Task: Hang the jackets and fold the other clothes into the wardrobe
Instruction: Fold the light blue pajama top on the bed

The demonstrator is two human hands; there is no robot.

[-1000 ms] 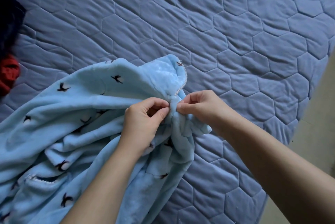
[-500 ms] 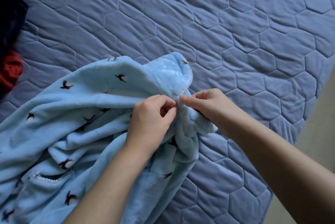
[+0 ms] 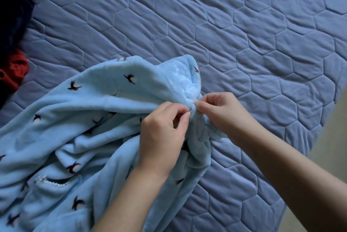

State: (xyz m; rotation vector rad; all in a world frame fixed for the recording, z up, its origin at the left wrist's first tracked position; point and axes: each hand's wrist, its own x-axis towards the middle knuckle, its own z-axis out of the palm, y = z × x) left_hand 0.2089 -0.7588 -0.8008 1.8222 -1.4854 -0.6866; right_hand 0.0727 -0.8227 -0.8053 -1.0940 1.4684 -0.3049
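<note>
A light blue fleece garment (image 3: 78, 122) with small dark bird-like prints and a white scalloped trim lies crumpled on the bed, spreading from the middle to the lower left. My left hand (image 3: 161, 135) pinches its front edge just below the collar. Facing it, my right hand (image 3: 221, 113) pinches the opposite edge, fingertips almost touching the left ones. A small dark fastener shows between the two thumbs. The collar (image 3: 185, 77) stands up behind my hands. A trimmed pocket opening (image 3: 54, 182) is visible at the lower left.
The bed is covered by a blue-grey quilt (image 3: 244, 43) with hexagon stitching. A dark garment (image 3: 13, 25) and a red one (image 3: 13, 73) lie at the left edge. A beige floor (image 3: 330, 156) shows past the bed's right edge.
Both hands stay pinched at the same spot on the garment's front edge; they sit slightly further right in view, and the fingertips have shifted a little.
</note>
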